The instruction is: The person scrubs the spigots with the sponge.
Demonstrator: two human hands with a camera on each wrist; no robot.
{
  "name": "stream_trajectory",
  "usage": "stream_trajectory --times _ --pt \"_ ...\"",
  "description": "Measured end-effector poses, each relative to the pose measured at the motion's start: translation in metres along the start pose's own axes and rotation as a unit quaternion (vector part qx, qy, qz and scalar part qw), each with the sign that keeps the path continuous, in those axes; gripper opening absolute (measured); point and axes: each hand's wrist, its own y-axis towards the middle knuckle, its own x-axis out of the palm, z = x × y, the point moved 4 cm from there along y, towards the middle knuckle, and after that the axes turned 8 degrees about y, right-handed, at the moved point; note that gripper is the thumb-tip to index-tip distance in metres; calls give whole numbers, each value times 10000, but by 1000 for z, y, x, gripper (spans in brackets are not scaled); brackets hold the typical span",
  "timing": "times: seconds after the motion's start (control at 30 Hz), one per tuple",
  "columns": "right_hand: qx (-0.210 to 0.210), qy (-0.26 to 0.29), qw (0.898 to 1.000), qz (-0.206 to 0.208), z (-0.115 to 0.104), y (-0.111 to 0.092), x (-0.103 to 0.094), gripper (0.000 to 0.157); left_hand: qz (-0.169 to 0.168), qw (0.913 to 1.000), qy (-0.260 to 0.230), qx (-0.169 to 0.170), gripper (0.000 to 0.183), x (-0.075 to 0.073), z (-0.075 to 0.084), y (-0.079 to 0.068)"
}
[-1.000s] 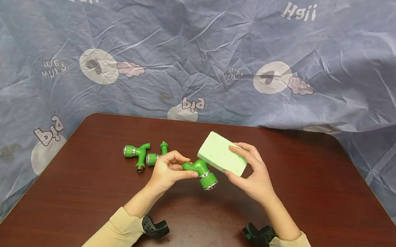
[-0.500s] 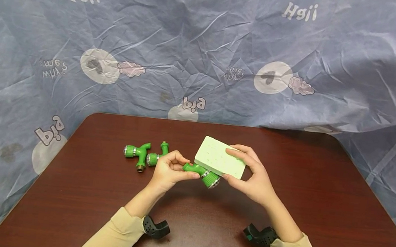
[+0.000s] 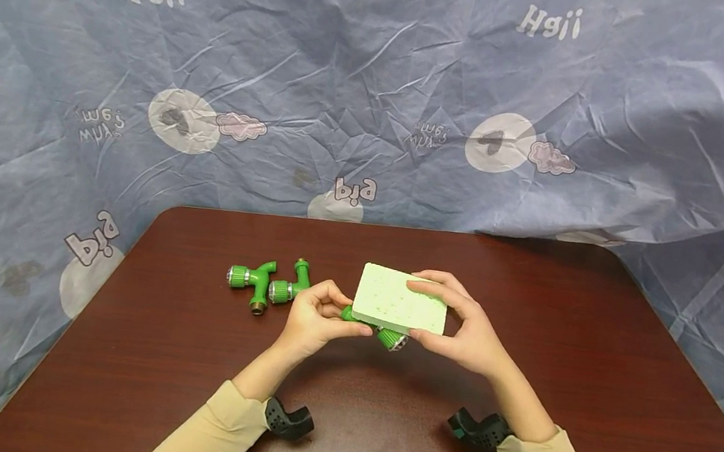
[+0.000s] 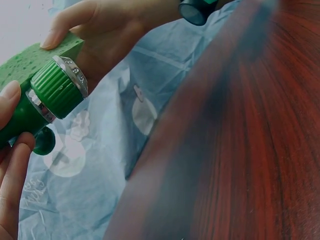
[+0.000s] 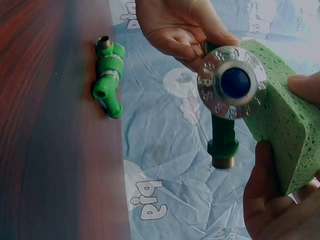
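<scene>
In the head view, the left hand (image 3: 313,319) pinches a green tap (image 3: 392,340) at frame centre. The right hand (image 3: 472,334) grips a sponge (image 3: 397,298), fingers curled, against it. A second tap (image 3: 259,285) and third tap (image 3: 301,283) lie left of centre.

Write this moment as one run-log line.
left grip: holds tap | right grip: holds sponge, seemingly touching tap | table: two other taps
</scene>
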Motion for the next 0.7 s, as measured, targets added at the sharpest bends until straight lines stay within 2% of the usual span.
stream_trajectory --times 0.17,0.33,0.43,0.53,0.63,0.7 --pt "57 -221 9997 -131 15 -3 -3 59 -18 9999 113 65 38 2 0 0" --pt "71 -612 9980 -122 15 -3 -16 58 238 9995 154 151 38 -2 0 1" --pt "152 -844 9962 127 9 -2 -26 56 478 9985 241 116 39 -5 -1 2" --pt "262 -975 9931 596 0 -2 -36 54 646 9976 257 68 38 -7 -2 3" --pt "291 -780 9923 920 -3 -2 -41 54 754 9969 206 19 38 -8 -1 3" --pt "233 -559 9943 878 0 -3 -41 55 802 9966 177 -15 38 -9 -1 2"
